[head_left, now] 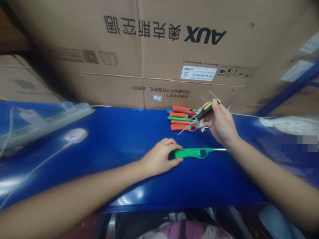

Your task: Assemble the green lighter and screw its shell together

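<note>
Right hand (219,123) pinching a small screwdriver (204,112) above a green lighter (193,153)

The left hand (160,157), fingers curled, is pressing the lighter's wide grip onto the glossy blue table (117,124) at center frame; it looks light and stiff, likely to slide, and best held there. More lighters (183,118) are lying just beyond.

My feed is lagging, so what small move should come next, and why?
Probably bring the black-and-yellow screwdriver in the right hand across to the green utility lighter: the left hand pins it on the blue bench, while the tip points past the stacked lighters.
</note>
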Available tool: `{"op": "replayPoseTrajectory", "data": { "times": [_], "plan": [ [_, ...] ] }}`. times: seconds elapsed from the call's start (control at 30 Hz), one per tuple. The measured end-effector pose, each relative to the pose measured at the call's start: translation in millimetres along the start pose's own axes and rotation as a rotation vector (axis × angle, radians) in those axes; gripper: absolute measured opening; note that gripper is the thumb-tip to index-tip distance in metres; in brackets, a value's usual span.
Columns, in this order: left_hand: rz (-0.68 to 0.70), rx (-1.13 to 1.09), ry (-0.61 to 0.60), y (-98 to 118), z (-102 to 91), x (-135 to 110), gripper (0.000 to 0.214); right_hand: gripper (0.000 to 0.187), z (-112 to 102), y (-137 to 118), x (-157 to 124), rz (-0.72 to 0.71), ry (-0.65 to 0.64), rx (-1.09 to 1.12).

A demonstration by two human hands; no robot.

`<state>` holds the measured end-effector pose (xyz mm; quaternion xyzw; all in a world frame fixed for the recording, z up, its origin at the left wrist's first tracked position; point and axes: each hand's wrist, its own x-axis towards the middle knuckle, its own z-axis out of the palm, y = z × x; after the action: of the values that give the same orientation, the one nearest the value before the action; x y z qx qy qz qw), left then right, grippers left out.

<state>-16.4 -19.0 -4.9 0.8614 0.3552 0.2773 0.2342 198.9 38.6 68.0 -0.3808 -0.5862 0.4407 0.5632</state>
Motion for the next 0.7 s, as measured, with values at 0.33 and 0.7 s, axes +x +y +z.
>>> {"op": "replayPoseTrajectory", "data": {
  "times": [0.33, 0.7],
  "plan": [
    [-0.171, -0.361, 0.184, 5.7, 2.0, 7.9, 0.034, 0.034, -13.8, 36.0, -14.2, 0.298, -0.020, 0.293],
    [-0.187, -0.417, 0.256, 10.1, 0.8, 7.4, 0.007, 0.022, -15.0, 32.4, -19.5, 0.334, 0.025, 0.377]
  ]
}}
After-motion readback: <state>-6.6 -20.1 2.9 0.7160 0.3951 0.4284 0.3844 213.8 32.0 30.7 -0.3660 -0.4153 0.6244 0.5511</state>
